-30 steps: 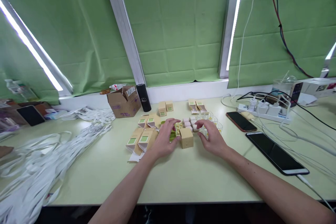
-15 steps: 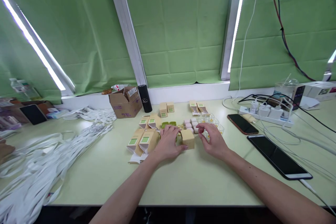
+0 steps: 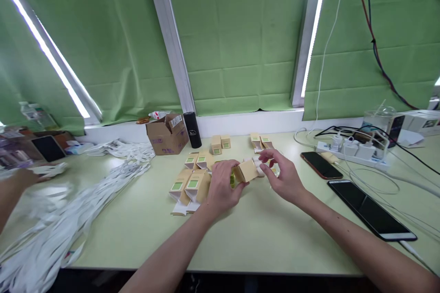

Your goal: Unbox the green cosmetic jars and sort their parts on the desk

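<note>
My left hand (image 3: pixel 225 185) grips a small kraft cardboard box (image 3: pixel 248 171) between thumb and fingers, and the box is tilted. Just right of it, my right hand (image 3: pixel 282 176) hovers with bent fingers apart and nothing visible in them. Small white pieces (image 3: pixel 257 161) lie behind the box, partly hidden by my right hand. Something green (image 3: pixel 233 179) shows between my left hand and the box. To the left stand several open kraft boxes (image 3: pixel 197 184) with green labels and white flaps.
Two small kraft boxes (image 3: pixel 216 143) stand farther back, near a carton (image 3: pixel 168 135) and black bottle (image 3: pixel 192 130). Phones (image 3: pixel 371 210) and a power strip (image 3: pixel 354 151) with cables lie right. Another person's hand (image 3: pixel 20 181) is over white straps (image 3: pixel 79 206) at left.
My left hand has lifted and tilted the kraft box from the table. My right hand has shifted slightly right and up. Another person's hand has reached farther in over the straps.
</note>
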The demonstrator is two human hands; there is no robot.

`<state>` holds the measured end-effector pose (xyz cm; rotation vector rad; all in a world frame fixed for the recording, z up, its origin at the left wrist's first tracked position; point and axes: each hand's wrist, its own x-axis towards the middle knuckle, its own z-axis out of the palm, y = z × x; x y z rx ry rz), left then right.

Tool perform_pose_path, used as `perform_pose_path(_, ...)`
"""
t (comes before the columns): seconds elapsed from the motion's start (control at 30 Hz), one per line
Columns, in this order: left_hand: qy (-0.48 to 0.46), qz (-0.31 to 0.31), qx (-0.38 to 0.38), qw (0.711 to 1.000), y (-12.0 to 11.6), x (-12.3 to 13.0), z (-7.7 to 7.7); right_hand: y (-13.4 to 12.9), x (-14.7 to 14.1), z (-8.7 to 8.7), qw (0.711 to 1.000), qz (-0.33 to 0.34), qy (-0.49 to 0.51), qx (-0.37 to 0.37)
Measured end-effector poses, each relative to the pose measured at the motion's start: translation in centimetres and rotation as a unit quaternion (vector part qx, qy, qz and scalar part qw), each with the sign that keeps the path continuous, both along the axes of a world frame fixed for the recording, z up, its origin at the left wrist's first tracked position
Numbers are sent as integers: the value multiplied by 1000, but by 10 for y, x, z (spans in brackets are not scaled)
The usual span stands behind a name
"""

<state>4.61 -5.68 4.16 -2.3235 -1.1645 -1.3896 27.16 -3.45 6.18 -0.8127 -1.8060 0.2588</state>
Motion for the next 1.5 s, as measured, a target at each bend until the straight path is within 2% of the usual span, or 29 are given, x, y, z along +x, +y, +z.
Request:
perform_pose_path(0.1, 0, 31, 92, 995, 0, -1, 5, -3, -9, 6, 999, 21, -24, 15)
perform_pose_path(0.2, 17, 46, 162, 986, -1, -2, 7, -7, -20, -1, 997, 34, -41, 54)
perform_pose_path(0.4, 70, 44, 214, 973, 0, -3, 3, -15, -30, -21, 989, 34, -51, 134)
perform_pose_path(0.6, 90, 43, 186, 977, 1, -4, -7, -20, -30, -27, 984, 36, -75, 160)
perform_pose_path(0.93, 147, 43, 79, 985, 0, 3, -14, -18, -31, -34, 991, 16, -95, 88)
perform_pose_path(1.07, 128, 36, 49, 990, -1, 6, -16, -16, -32, -36, 993, -5, -87, 76)
perform_pose_path(1.27, 91, 19, 32, 995, -4, 8, -11, -14, -28, -33, 994, -16, -66, 82)
perform_pose_path(1.5, 40, 6, -5, 999, -1, 4, -13, -8, -22, -36, 998, 8, 6, 66)
